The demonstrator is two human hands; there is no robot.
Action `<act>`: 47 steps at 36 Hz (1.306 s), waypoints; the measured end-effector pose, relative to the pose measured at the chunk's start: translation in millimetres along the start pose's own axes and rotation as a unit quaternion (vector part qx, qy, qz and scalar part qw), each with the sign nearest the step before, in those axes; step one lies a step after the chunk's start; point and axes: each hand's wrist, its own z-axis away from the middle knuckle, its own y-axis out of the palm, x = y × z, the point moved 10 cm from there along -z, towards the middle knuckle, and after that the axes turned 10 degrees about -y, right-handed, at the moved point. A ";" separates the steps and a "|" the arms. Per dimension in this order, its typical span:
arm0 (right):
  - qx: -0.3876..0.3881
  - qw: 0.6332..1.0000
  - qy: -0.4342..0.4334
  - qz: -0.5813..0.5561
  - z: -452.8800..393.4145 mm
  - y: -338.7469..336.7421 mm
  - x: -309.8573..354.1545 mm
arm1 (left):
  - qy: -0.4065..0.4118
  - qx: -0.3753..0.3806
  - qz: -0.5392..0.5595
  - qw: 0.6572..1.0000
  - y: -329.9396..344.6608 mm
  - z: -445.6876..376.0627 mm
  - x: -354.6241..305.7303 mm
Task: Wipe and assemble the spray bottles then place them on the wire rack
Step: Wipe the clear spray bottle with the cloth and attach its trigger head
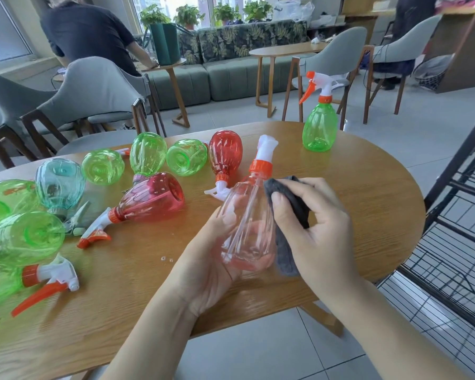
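- My left hand [217, 259] cups the bottom of a pale pink spray bottle [248, 223] in the lower middle of the frame, fingers curled round its base.
- That bottle leans away from me, its orange collar and white spray head [265, 149] pointing toward the upper middle.
- My right hand [313, 229] pinches a dark grey cloth [288, 215] between thumb and fingers and presses it against the bottle's right side.
- No brand, label or readable writing shows on this bottle or any other; the plastic is plain and ribbed.
- One green bottle [320, 124] with its orange-and-white trigger head fitted stands upright at the table's far edge, upper right of centre.
- Lying on their sides across the left half of the wooden table [368, 193]: a dark pink bottle [151, 198] with its trigger attached, a red bottle [225, 152] just behind the one I hold, a light blue bottle [59, 182], and several green ones.
- At the lower left a green bottle's orange trigger [36, 297] points toward the frame's edge.
- A black wire rack [455, 242] stands beside the table at the right edge of the frame.
- Grey chairs, a green sofa and potted plants fill the upper part; a person in a dark top stands at the upper left.
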 end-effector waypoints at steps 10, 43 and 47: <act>0.038 0.996 -0.075 -0.008 20.1 13.1 20.3 | 0.020 -0.031 0.015 0.999 -6.0 0.8 -3.9; 0.068 0.950 -0.280 0.118 19.6 17.2 58.9 | 0.032 -0.026 -0.006 0.999 -0.2 4.0 -9.4; 0.054 0.976 -0.195 0.083 1.1 9.0 38.4 | 0.021 -0.025 0.007 0.999 -3.0 1.0 -7.8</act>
